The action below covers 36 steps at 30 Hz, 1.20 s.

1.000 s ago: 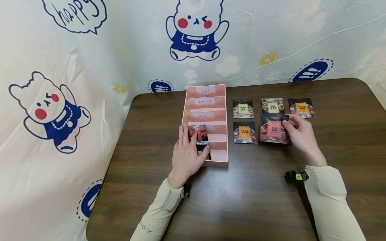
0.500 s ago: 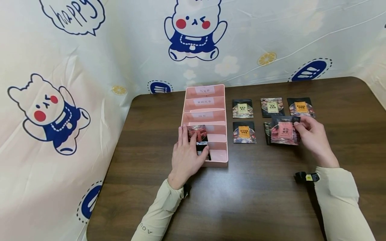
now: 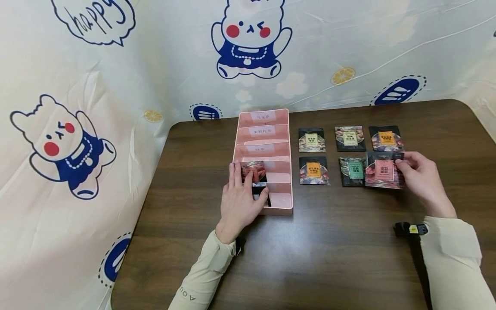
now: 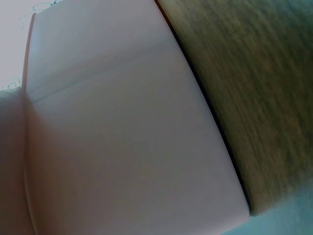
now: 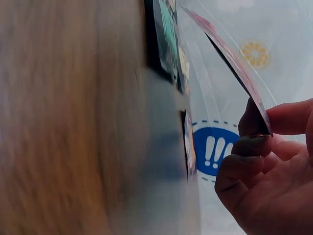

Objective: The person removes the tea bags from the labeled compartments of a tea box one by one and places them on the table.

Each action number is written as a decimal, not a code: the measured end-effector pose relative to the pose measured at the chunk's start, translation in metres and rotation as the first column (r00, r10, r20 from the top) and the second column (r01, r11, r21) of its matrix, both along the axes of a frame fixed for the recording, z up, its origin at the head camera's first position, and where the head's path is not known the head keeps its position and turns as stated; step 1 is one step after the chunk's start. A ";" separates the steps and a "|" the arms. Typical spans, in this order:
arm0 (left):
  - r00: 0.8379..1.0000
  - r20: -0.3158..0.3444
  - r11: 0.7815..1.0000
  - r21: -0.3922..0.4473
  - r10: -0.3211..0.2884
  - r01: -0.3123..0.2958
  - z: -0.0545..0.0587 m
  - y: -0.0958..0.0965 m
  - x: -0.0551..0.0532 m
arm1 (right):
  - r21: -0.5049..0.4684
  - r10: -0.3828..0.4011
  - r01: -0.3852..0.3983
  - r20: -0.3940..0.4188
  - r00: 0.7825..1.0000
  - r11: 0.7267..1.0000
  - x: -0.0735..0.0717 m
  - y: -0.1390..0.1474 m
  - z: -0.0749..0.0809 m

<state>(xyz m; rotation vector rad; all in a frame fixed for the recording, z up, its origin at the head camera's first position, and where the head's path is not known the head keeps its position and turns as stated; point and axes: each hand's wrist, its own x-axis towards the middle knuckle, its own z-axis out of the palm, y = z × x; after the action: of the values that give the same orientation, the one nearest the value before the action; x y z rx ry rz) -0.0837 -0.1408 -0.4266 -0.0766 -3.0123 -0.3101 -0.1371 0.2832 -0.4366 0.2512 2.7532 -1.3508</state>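
My right hand (image 3: 424,183) pinches a black sachet with a pink label (image 3: 383,171) by its upper right corner. In the right wrist view, thumb and fingers hold the edge of that sachet (image 5: 239,71), raised off the table. Just left of it lies a green-labelled sachet (image 3: 352,172), its right edge covered in the head view. My left hand (image 3: 238,204) rests over the near left part of a pink divided box (image 3: 280,211), fingers extended across its rim. Under those fingers, sachets (image 3: 254,169) stand in the two nearest compartments. The box wall (image 4: 122,137) fills most of the left wrist view.
Behind stand two light-green-labelled sachets (image 3: 311,140) and an orange-labelled sachet (image 3: 386,138). Another orange-labelled sachet (image 3: 314,170) lies just right of the box. Paper labels (image 3: 263,130) mark the compartments. A printed cloth (image 3: 317,51) hangs behind the brown table (image 3: 310,258).
My right hand has carried the pink-labelled sachet rightward, uncovering most of the green-labelled sachet beneath. The left hand has stayed in place on the box.
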 end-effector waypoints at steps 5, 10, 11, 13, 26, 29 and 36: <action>1.000 0.005 1.000 0.001 0.001 -0.001 0.000 0.000 0.000 | -0.002 -0.004 0.004 0.007 1.000 1.000 0.000 0.008 -0.001; 1.000 -0.005 1.000 -0.003 -0.001 0.001 0.001 0.000 0.000 | 0.038 0.014 -0.016 0.030 0.999 0.999 0.000 0.014 -0.002; 1.000 -0.005 1.000 -0.004 -0.001 0.001 0.001 0.000 0.000 | 0.042 0.019 -0.020 0.033 0.999 0.999 0.000 0.015 -0.002; 1.000 -0.002 1.000 -0.003 0.000 0.000 0.001 0.000 0.000 | 0.046 0.026 -0.028 0.038 0.999 0.999 0.000 0.017 -0.003; 1.000 0.009 1.000 0.003 0.005 -0.005 0.001 0.000 0.000 | 0.077 0.049 -0.053 0.051 0.998 0.996 -0.005 0.032 -0.007; 1.000 0.011 1.000 0.001 0.006 -0.006 0.001 0.000 0.000 | 0.085 0.073 -0.078 0.053 0.996 0.993 -0.006 0.034 -0.007; 1.000 0.015 1.000 0.006 0.004 -0.004 0.001 0.000 0.001 | 0.111 0.120 -0.127 0.066 0.991 0.986 -0.011 0.039 -0.009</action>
<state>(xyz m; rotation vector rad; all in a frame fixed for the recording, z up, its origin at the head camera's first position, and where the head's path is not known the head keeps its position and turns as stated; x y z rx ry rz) -0.0829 -0.1408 -0.4257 -0.0687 -3.0263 -0.3205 -0.1483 0.3220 -0.4456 0.1217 2.7505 -1.1387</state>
